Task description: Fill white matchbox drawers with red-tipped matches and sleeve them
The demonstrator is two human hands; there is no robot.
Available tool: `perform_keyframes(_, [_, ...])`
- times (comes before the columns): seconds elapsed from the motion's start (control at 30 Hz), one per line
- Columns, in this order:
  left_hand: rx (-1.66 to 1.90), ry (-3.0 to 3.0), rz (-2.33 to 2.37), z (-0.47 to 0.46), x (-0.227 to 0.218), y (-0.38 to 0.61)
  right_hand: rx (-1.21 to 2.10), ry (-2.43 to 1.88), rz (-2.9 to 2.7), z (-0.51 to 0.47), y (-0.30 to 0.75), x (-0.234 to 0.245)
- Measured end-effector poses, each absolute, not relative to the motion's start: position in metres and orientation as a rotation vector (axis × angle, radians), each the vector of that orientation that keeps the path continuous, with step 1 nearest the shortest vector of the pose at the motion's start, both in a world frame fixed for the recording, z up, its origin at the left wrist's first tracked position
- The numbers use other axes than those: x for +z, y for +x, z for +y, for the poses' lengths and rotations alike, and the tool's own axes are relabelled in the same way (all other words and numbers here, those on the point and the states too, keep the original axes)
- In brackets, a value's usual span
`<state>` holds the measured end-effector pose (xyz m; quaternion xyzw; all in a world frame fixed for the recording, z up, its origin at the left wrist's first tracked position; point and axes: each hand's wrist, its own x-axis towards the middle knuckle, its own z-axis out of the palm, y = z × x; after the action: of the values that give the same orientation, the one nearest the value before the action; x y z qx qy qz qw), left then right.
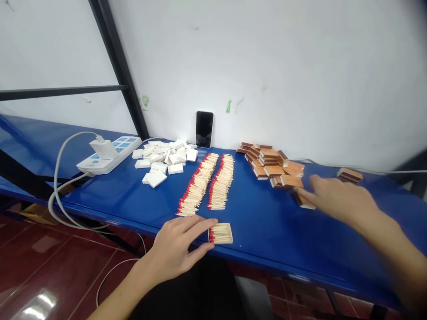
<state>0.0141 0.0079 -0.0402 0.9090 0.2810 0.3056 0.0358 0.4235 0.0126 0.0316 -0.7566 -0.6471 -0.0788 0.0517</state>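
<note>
My left hand [182, 242] pinches the left end of a white matchbox tray [231, 240] at the table's front edge, with the thumb and a finger on opposite sides. Matches [221, 234] with red heads lie inside the tray, heads to the left. Over on the right, my right hand [336, 198] reaches towards the pile of brown matchbox sleeves [274, 170]. Its thumb is stretched out and apart from the index finger, right above or against a single sleeve [303, 201]. The other fingers are partly hidden, so contact is unclear.
Two long rows of loose matches [196, 186] lie mid-table on the blue table [263, 226]. White trays [160, 166] are heaped at the left, near a power strip [124, 149] with cables. A phone [204, 129] leans on the wall. Another sleeve stack [349, 174] sits far right.
</note>
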Motion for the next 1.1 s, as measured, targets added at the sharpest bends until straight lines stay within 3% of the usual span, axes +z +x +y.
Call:
perform_keyframes(0.13, [0.956, 2.808, 0.922, 0.007, -0.042, 0.014, -0.368, -2.473, -2.136, -0.005, 0.416, 0.007])
perform_keyframes(0.23, [0.958, 2.806, 0.922, 0.006, -0.042, 0.015, -0.282, -2.212, -2.231, -0.019, 0.406, -0.001])
perform_keyframes(0.5, [0.958, 2.789, 0.942, 0.004, -0.043, 0.016, 0.359, -1.374, -2.486, -0.044, 0.312, 0.006])
perform_keyframes(0.63, [0.970, 2.749, 0.933, 0.003, -0.041, 0.017, 0.422, -1.131, -2.391, -0.044, 0.279, -0.009])
perform_keyframes(1.1, [0.885, 2.625, 0.913, 0.002, -0.037, 0.015, 0.642, -1.210, -2.335, -0.021, 0.293, -0.013])
